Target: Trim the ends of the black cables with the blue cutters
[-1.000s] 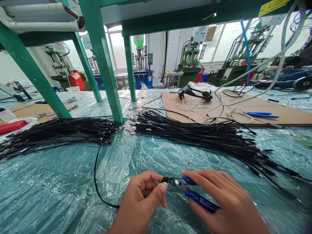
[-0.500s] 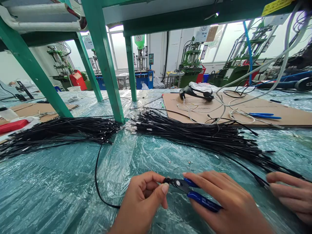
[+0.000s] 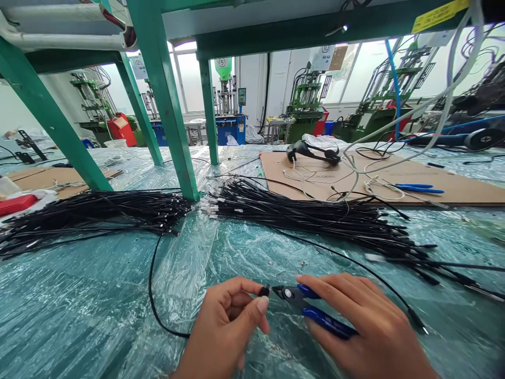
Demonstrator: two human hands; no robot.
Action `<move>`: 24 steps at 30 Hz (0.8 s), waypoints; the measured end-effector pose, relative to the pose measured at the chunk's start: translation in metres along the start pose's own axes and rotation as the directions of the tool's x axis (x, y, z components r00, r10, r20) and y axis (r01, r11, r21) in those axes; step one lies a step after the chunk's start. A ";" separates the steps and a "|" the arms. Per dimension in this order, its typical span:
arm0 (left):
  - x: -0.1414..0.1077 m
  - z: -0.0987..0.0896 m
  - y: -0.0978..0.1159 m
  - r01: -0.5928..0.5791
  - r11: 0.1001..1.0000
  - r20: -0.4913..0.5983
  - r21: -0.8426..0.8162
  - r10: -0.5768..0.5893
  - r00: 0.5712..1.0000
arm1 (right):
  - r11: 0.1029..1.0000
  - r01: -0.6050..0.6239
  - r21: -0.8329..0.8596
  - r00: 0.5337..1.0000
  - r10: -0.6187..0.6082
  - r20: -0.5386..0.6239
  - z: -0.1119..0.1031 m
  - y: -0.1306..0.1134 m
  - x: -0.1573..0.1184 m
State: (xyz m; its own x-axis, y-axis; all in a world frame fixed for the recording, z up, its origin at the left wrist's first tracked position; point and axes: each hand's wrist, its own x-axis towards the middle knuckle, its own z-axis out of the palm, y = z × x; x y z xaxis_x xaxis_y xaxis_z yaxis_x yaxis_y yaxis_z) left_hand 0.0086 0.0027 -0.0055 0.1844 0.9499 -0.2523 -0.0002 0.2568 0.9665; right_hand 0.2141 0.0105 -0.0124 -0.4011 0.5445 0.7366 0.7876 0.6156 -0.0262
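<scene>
Between thumb and forefinger, my left hand pinches the end of a black cable, whose length loops out to the left over the plastic sheet. The small black connector at that end pokes out past my fingertips. My right hand is wrapped around blue-handled flush cutters. Their dark jaws point left, a small gap away from the connector. Behind my hands lie a bundle of black cables on the right and another cable bundle on the left.
Green metal legs of a raised shelf stand on the plastic-covered table. Farther back, a cardboard sheet carries a black headset, white cables and blue-handled pliers. A single cable end lies near my right hand.
The cutter jaws have come away from the connector, leaving a small gap. Another person's hand at the right edge has gone out of view, and a cable end lies there. The view has shifted slightly.
</scene>
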 end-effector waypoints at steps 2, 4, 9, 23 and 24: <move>-0.001 0.000 0.001 -0.001 1.000 -0.003 0.001 0.001 1.000 | 1.000 0.011 -0.005 1.000 -0.011 -0.004 0.000 -0.001 0.001; -0.002 0.000 0.001 -0.007 1.000 -0.006 0.012 0.008 1.000 | 1.000 0.017 -0.008 1.000 -0.017 -0.004 0.000 -0.002 0.002; -0.004 0.002 0.002 -0.010 1.000 -0.005 0.014 0.010 1.000 | 1.000 0.018 -0.003 1.000 -0.018 -0.015 0.001 -0.004 0.003; -0.004 0.001 -0.010 -0.017 0.974 -0.040 0.225 0.026 0.999 | 0.725 -0.511 0.461 0.859 0.452 0.241 0.000 -0.016 0.001; -0.005 0.004 -0.010 -0.037 0.966 -0.065 0.254 0.055 0.996 | 0.682 -0.557 0.474 0.829 0.487 0.274 0.001 -0.019 0.000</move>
State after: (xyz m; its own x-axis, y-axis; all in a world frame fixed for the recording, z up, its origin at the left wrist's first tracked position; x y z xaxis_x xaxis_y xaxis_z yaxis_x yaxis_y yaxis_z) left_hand 0.0112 -0.0057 -0.0136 0.1199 0.9722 -0.2012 0.2430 0.1677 0.9554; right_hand 0.1984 -0.0004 -0.0125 -0.0774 0.9074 0.4131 0.5387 0.3867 -0.7485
